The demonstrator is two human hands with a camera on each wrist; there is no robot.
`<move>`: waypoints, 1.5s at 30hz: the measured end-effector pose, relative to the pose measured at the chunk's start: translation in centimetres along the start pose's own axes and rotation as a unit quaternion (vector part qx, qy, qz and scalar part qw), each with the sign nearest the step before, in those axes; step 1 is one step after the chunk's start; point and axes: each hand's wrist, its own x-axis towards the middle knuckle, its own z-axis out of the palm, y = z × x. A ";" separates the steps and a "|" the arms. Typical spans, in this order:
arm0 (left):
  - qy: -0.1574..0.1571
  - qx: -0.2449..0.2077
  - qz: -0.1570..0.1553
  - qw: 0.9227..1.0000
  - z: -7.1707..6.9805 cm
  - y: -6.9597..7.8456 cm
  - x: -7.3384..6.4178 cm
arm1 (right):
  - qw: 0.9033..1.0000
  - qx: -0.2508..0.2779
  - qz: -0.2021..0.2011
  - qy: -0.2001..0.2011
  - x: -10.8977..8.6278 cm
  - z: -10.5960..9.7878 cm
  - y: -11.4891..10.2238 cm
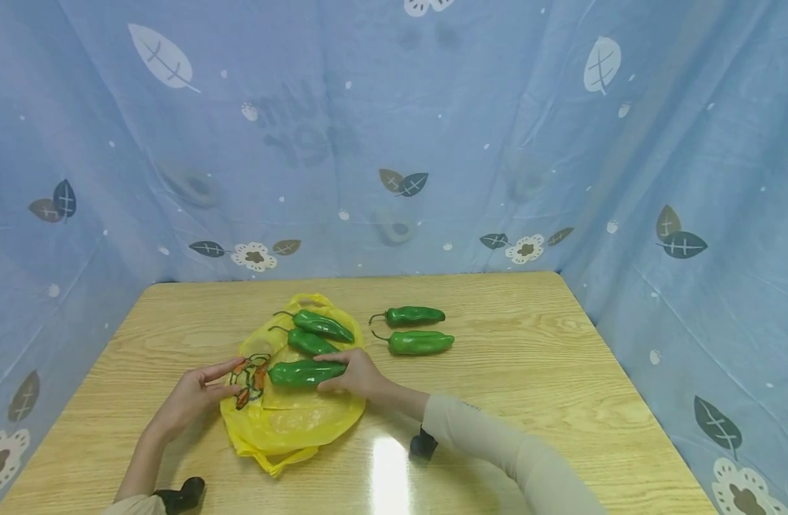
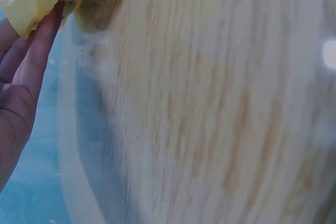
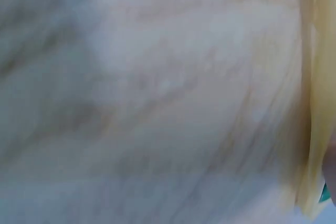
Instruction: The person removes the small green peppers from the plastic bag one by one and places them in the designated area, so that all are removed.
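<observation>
My right hand (image 1: 361,375) grips the blunt end of a green pepper (image 1: 300,373) lying over a yellow plastic bag (image 1: 303,422). Its thumb and fingers lie on either side of the pepper. At the bag's left edge, my left hand (image 1: 190,397) holds the plastic between thumb and fingers, beside a patch with orange, green and dark shapes (image 1: 250,379). Two more green peppers, a rear one (image 1: 323,325) and a middle one (image 1: 308,342), lie on the bag behind the gripped one. In the left wrist view, the fingers (image 2: 39,51) reach up to the yellow plastic.
Two green peppers, one farther back (image 1: 416,315) and one nearer (image 1: 421,342), lie on the wooden table (image 1: 509,400) to the right of the bag. A blue leaf-patterned curtain (image 1: 342,143) stands around the table's back and sides.
</observation>
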 end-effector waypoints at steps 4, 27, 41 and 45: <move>0.001 0.010 0.000 1.000 -0.2 0.0 -0.1 | 0.999 -0.007 0.005 -0.044 0.2 -1.0 0.1; 0.007 0.032 -0.008 0.999 0.0 0.1 -0.1 | 0.975 -0.113 -0.080 -0.177 0.0 -5.0 0.7; 0.009 0.036 -0.012 0.999 -0.4 -0.4 -0.2 | 0.971 -0.109 -0.109 -0.182 -1.7 -7.9 -0.4; 0.008 0.038 -0.010 0.999 -0.4 -0.5 -0.2 | 0.973 -0.114 -0.100 -0.175 -2.7 -8.9 -0.8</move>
